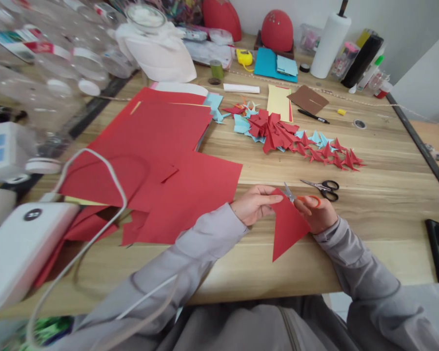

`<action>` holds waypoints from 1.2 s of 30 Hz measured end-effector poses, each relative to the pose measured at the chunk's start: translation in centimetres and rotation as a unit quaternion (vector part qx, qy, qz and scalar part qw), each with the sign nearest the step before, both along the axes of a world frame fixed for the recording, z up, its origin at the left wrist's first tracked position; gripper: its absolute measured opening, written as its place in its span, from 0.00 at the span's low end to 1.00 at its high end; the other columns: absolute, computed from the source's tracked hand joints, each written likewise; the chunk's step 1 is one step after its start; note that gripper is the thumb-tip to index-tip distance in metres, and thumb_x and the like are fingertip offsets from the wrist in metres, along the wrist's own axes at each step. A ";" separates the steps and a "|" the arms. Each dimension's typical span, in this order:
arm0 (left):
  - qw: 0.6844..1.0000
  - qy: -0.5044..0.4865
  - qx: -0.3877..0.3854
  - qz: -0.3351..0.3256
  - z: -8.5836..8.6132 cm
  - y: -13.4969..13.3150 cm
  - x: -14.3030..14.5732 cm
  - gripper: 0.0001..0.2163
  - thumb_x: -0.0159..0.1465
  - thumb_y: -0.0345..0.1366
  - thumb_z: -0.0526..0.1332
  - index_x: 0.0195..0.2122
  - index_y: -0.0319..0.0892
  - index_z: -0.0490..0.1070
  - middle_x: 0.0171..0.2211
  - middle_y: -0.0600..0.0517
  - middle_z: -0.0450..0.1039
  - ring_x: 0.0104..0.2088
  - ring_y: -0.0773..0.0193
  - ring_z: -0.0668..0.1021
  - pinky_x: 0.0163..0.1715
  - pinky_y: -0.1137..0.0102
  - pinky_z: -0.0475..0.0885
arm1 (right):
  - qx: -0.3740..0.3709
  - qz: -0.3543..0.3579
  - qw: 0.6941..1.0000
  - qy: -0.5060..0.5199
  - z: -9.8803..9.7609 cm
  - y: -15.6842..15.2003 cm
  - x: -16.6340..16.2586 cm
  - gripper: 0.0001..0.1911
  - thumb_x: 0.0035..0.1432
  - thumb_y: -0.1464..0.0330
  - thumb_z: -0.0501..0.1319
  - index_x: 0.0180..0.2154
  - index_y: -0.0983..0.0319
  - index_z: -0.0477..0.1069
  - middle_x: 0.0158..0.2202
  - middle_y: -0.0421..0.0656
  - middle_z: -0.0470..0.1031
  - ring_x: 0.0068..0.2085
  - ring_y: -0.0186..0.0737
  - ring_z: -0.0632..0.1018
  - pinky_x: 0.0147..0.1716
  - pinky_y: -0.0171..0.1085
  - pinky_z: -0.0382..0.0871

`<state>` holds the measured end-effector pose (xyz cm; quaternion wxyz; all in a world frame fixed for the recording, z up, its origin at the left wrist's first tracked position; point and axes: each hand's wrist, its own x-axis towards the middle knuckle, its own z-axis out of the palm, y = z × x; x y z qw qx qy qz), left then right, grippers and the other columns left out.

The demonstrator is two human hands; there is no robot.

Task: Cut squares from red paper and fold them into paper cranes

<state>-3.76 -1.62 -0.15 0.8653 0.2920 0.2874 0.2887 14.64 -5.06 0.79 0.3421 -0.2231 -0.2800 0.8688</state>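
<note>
Closest to my feed were the person's grey sleeves (205, 239), and low on the left a white device (18, 248) whose cable (123, 197) looped over the red sheets (168, 165). The left hand (254, 204) pinched a red paper triangle (287, 229) above the table (369, 161) near its front edge. The right hand (318, 215) was clenched around orange-handled scissors (303, 199), blades at the triangle's top edge. Clear bottles (69, 53) crowded the far left, and I couldn't make out their contents. A jar (145, 17) held something white. Black-handled scissors (324, 187) lay just beyond the right hand, with folded paper figures (278, 131) farther back.
</note>
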 end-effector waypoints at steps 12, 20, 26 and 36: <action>0.999 0.005 0.003 0.050 0.2 0.1 0.2 0.13 0.49 0.38 0.72 0.29 0.36 0.72 0.27 0.52 0.75 0.27 0.69 0.77 0.30 0.73 0.73 | -0.025 -0.018 0.999 -0.019 -0.3 0.4 0.3 0.22 0.50 0.56 0.63 0.16 0.61 0.59 0.17 0.39 0.66 0.21 0.34 0.68 0.23 0.34 0.62; 0.998 0.015 0.027 0.046 -0.2 0.1 0.5 0.14 0.49 0.41 0.72 0.28 0.35 0.75 0.30 0.48 0.77 0.29 0.68 0.77 0.33 0.72 0.72 | -0.003 -0.024 0.999 -0.037 0.4 0.2 -0.2 0.22 0.50 0.58 0.64 0.16 0.62 0.58 0.18 0.37 0.60 0.22 0.30 0.65 0.24 0.33 0.60; 0.999 0.011 0.026 0.046 -0.3 0.0 0.5 0.12 0.50 0.40 0.72 0.26 0.35 0.74 0.26 0.50 0.76 0.27 0.68 0.77 0.33 0.72 0.71 | 0.005 -0.025 0.998 -0.053 0.4 0.1 -0.3 0.24 0.51 0.57 0.64 0.15 0.63 0.57 0.18 0.37 0.59 0.21 0.30 0.66 0.23 0.32 0.58; 0.998 -0.006 0.028 0.047 0.1 0.0 0.5 0.12 0.51 0.39 0.71 0.25 0.35 0.73 0.32 0.45 0.79 0.28 0.67 0.77 0.32 0.71 0.71 | -0.015 -0.055 0.996 -0.061 0.0 0.0 -0.5 0.24 0.47 0.55 0.67 0.17 0.61 0.57 0.21 0.38 0.68 0.24 0.33 0.71 0.26 0.34 0.64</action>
